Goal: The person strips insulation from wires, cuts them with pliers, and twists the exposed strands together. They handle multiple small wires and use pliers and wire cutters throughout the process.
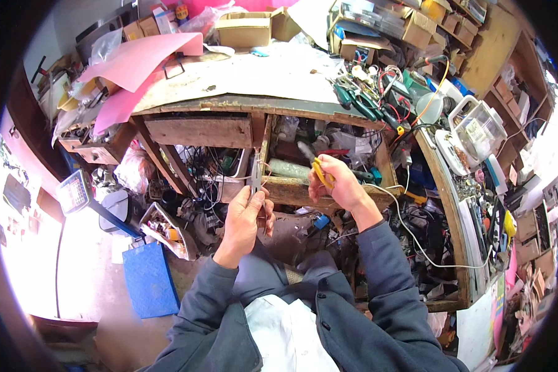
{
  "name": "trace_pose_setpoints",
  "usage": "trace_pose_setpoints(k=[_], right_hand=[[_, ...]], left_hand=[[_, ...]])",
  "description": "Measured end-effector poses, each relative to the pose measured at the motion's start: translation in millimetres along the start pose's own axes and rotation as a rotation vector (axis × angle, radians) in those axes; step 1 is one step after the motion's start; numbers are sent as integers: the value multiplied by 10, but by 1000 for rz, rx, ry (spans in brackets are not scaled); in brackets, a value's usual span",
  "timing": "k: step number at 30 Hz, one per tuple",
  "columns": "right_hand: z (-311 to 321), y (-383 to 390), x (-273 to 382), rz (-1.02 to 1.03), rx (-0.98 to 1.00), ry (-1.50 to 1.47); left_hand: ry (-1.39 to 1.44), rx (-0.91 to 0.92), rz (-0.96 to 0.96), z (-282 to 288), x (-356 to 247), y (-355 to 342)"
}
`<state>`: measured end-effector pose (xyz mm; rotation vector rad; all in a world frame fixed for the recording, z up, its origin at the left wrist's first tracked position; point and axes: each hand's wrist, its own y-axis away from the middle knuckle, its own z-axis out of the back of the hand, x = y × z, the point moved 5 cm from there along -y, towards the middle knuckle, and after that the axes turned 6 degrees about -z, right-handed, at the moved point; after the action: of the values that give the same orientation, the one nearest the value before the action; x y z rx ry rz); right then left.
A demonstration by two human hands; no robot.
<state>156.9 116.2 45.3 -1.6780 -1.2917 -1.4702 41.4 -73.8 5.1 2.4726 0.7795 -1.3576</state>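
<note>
My left hand (pixel 245 217) is closed around a slim grey metal piece (pixel 256 177), held upright between thumb and fingers; its exact kind is unclear. A thin reddish wire (pixel 265 168) curls beside its upper end. To the right, my right hand (pixel 339 186) grips pliers with yellow handles (pixel 320 171). Their metal jaws (pixel 305 150) point up and left, apart from the grey piece. Both hands are in the air over my lap, just in front of an open drawer (pixel 291 188) full of loose parts.
A cluttered wooden workbench (pixel 229 80) spans the far side, with a pink sheet (pixel 149 56) and a cardboard box (pixel 244 30). Several green-handled tools (pixel 356 104) lie at its right. A white cable (pixel 415 243) loops down the right side. A blue-platform scale (pixel 149 279) stands at left.
</note>
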Motion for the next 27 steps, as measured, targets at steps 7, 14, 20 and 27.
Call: trace_pose_setpoints(k=[7, 14, 20, 27], right_hand=[[-220, 240, -26, 48, -43, -160], [-568, 462, 290, 516, -80, 938], [-863, 535, 411, 762, -126, 1239], [-929, 518, 440, 804, -136, 1530]], left_hand=[[4, 23, 62, -123, -56, 192], [-27, 26, 148, -162, -78, 456], [-28, 54, 216, -196, -95, 565], [-54, 57, 269, -183, -162, 660]])
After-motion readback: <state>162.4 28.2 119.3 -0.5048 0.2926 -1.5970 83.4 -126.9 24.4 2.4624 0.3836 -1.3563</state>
